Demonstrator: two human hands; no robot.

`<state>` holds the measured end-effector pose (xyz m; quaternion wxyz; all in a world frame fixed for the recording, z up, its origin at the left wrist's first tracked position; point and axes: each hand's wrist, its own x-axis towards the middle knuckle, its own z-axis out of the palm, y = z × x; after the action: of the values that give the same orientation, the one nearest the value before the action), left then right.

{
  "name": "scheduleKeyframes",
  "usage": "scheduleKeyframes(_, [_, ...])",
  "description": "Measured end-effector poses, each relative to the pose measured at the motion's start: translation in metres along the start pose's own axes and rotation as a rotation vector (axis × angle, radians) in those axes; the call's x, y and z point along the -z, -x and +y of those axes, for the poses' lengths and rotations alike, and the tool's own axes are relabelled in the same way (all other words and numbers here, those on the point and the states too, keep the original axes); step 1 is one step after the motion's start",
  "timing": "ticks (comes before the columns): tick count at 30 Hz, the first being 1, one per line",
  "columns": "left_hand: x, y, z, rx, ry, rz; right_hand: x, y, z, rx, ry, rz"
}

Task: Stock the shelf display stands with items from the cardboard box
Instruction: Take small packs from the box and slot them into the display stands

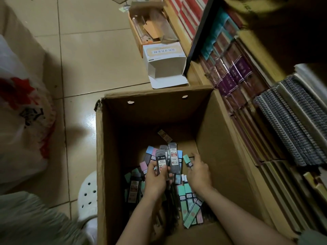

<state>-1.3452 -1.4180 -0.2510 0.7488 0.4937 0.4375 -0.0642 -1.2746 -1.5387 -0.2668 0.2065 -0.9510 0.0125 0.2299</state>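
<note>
A tall open cardboard box (208,121) stands on the floor below me, its bottom strewn with slim pencil-lead cases (190,207) in green, pink, blue and black. Both my arms reach down into it. My left hand (155,181) grips a fanned bunch of several dark lead cases (166,160), held upright. Just to its right, my right hand (199,171) pinches one green-capped lead case (187,160) between thumb and fingers. The shelf unit (265,96) to the right carries rows of packed stationery and spiral notebooks.
An empty white carton (164,62) lies on its side beyond the box, with an open wooden-coloured box of goods (150,27) behind it. A white and red plastic bag (21,110) sits on the tiled floor at left. My white perforated shoe (88,193) touches the box's left wall.
</note>
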Motion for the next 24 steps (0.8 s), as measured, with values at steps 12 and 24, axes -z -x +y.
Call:
scheduleKeyframes(12, [-0.046,0.055,0.169,-0.312,-0.364,-0.442,0.192,0.063,-0.09,0.15,-0.659,-0.113])
scheduleKeyframes(24, [-0.114,0.171,0.291,-0.472,-0.497,-0.823,0.349,0.171,-0.083,0.352,-0.804,0.378])
